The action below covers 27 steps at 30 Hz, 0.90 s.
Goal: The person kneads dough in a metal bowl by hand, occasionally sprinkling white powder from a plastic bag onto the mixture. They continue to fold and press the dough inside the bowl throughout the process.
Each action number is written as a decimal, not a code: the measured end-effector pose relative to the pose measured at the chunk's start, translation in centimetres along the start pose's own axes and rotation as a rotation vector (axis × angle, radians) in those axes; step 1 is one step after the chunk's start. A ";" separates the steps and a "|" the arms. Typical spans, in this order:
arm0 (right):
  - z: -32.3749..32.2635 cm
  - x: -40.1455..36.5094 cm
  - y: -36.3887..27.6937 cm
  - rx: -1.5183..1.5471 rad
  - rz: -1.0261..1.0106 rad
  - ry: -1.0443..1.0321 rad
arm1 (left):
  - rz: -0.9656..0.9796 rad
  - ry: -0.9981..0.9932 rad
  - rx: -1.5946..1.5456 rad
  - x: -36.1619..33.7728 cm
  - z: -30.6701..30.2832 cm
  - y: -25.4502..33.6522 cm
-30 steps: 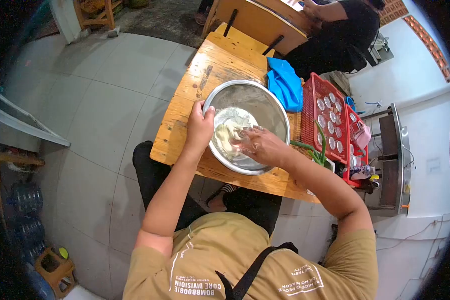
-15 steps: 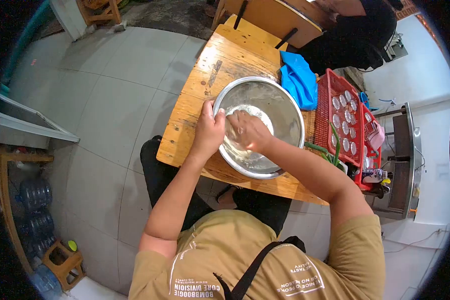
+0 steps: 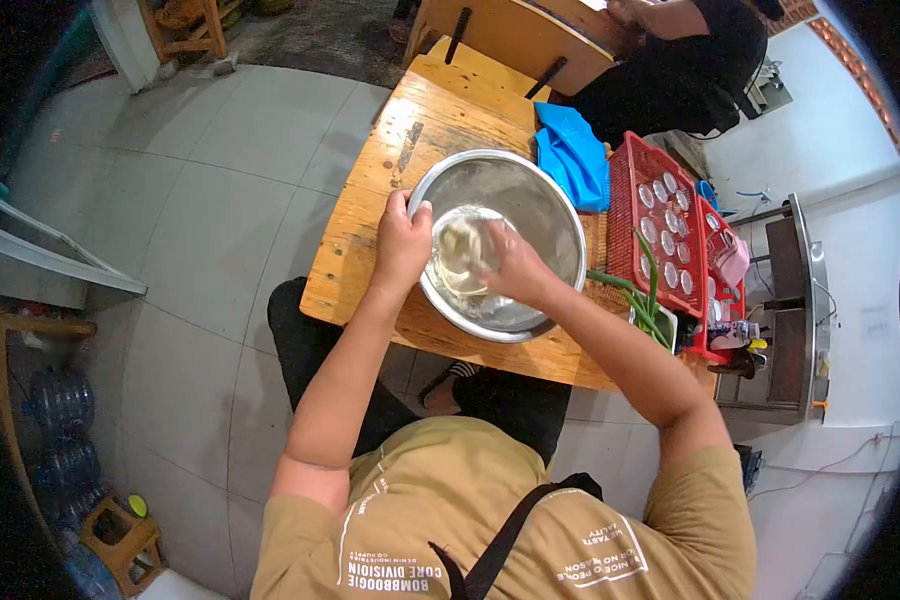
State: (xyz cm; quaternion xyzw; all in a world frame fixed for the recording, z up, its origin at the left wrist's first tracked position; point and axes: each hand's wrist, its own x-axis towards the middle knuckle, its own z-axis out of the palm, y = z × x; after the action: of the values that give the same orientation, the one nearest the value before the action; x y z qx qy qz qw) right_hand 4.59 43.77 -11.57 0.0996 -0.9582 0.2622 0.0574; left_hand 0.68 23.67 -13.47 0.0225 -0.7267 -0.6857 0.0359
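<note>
A large stainless steel bowl (image 3: 553, 215) stands on the wooden table (image 3: 370, 215) in front of me. My left hand (image 3: 404, 243) is closed round its left rim, thumb on the inside edge. Inside the bowl, a pale lump of dough (image 3: 458, 248) lies among white flour on the left part of the bottom. My right hand (image 3: 518, 268) reaches into the bowl just right of the dough, with its fingers smeared by motion and pointing toward the lump.
Behind the bowl lies a blue plastic bag (image 3: 573, 160). To the right, a red basket (image 3: 625, 180) holds several clear cups, with green stalks (image 3: 650, 290) in front of it. A person in black (image 3: 660, 85) sits beyond the table. Water bottles (image 3: 62, 400) stand at lower left.
My right hand has moved to the right inside the bowl, uncovering the pale dough. My left hand keeps its hold on the rim. The whole view has shifted slightly.
</note>
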 end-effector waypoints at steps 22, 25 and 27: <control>2.1 1.7 -2.2 -0.422 -0.058 -0.497 | -0.044 -0.146 0.106 -0.8 -0.4 1.5; 1.9 4.6 -2.9 -0.370 0.335 -0.395 | -0.005 -0.144 0.112 -0.8 -0.5 1.3; 2.8 5.2 0.9 -0.275 0.437 -0.323 | 0.001 -0.132 0.116 -0.8 -0.2 1.3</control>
State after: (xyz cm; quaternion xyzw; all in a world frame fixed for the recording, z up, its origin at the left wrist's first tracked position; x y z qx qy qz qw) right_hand -0.83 42.29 -13.58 -0.0772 -0.9801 0.1169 -0.1403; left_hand 1.55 23.57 -12.21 -0.0214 -0.7661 -0.6422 -0.0131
